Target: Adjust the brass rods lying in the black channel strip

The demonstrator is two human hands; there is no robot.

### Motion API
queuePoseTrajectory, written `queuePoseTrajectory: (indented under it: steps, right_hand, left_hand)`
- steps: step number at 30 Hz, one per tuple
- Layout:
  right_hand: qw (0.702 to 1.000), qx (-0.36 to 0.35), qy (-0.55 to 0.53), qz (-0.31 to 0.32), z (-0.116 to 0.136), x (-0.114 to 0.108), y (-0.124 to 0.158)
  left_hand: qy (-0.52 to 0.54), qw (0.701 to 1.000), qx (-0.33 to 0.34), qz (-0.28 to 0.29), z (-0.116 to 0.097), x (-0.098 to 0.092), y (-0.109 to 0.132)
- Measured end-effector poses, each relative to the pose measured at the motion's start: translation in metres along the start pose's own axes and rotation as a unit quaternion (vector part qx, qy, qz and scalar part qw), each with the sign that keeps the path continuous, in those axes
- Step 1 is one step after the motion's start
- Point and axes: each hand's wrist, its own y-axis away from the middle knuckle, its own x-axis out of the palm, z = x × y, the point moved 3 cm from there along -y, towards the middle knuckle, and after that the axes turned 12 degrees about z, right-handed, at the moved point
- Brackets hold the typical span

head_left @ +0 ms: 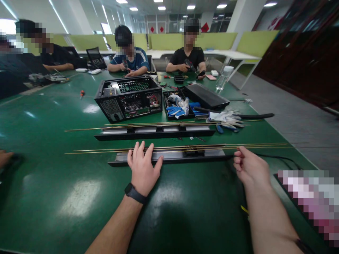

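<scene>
My left hand [143, 164], with a black watch on its wrist, lies with fingers spread across the near long black-and-silver channel [169, 160]. Its fingertips reach the thin brass-coloured rods [90, 151] that run lengthwise over this channel. At the channel's right end my right hand [249, 164] is closed in a pinch at the rods, apparently gripping one or more; the fingers partly hide the contact. A black block [194, 151] sits inside the channel. Behind it lies a second, similar channel [156, 133] with more brass-coloured rods over it.
An open black computer case [129, 100] stands behind the channels. Right of it are a parts tray [172, 113], a black panel [206, 96] and work gloves [225, 118]. A clear bottle [224, 79] stands farther back. Several people sit around the green table [53, 176].
</scene>
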Motion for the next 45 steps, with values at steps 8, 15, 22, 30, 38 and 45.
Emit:
queuePoseTrajectory:
  steps: [8,15,22,30,38,45]
  right_hand:
    - [0.999,-0.007,-0.005,-0.036,0.006,0.006,0.009]
    - [1.0,-0.008,0.003,-0.029,0.006,0.007,0.011]
    - [1.0,0.025,0.003,-0.001,0.007,0.02,0.023]
    - [0.987,0.078,0.046,0.135,-0.01,0.04,0.036]
    - [0.992,0.038,0.031,0.115,-0.016,0.044,0.039]
    - [0.993,0.046,0.041,0.099,-0.018,0.048,0.045]
  left_hand:
    - [0.005,1.0,0.005,0.001,0.002,0.001,0.001]
    - [-0.006,1.0,0.005,0.007,0.001,-0.001,0.0]
    - [-0.004,1.0,0.009,0.001,0.0,0.0,0.0]
    - [0.008,1.0,0.008,-0.001,-0.003,-0.004,-0.001]
    - [0.059,0.998,0.03,0.001,-0.005,-0.006,-0.001]
    - [0.072,0.997,0.03,-0.006,-0.002,-0.005,-0.004]
